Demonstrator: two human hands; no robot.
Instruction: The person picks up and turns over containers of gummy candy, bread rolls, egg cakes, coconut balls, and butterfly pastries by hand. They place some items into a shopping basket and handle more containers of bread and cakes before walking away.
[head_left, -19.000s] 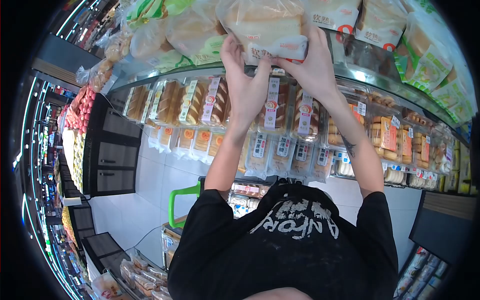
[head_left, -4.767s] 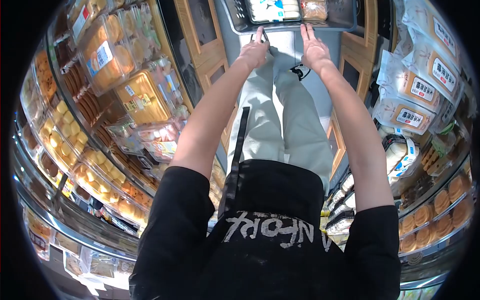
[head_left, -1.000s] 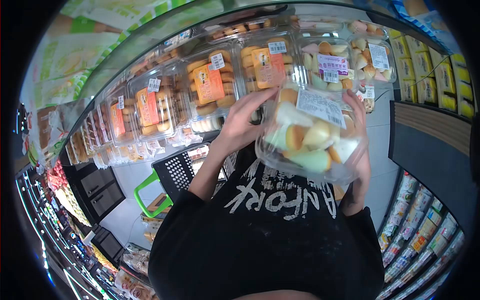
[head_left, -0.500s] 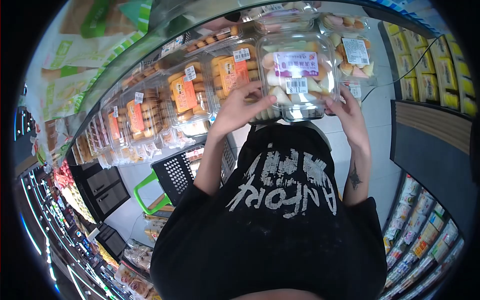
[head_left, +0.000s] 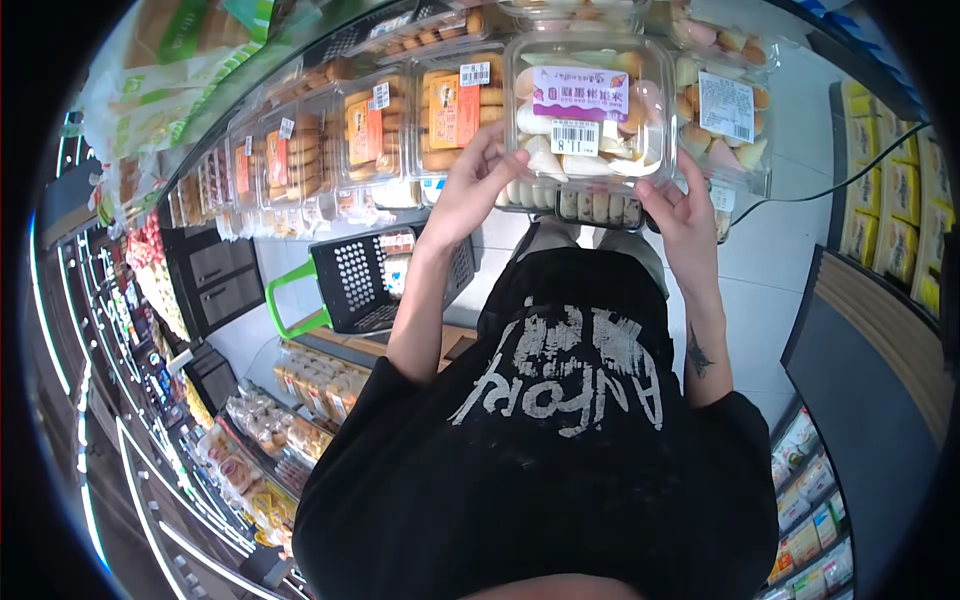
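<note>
A clear plastic clamshell box of pale, pastel-coloured sweets or pastries, with a purple and white label and a price sticker, sits between my hands at the front of the display. My left hand grips its near left corner, thumb on the lid edge and fingers at the side. At the near right corner, my right hand has its curled fingers against the rim. Another clear box with small round items shows partly beneath it. Just left stands a box of round biscuits with an orange label.
More biscuit boxes line the display to the left, and a box with a white label is at the right. A black shopping basket with a green handle stands below left. Yellow packets fill a shelf at far right, crossed by a dark cable.
My view has shifted, so the shelves and basket appear displaced. The box now appears slightly higher and further left, showing more of the box beneath. Both hands stay at its near corners.
</note>
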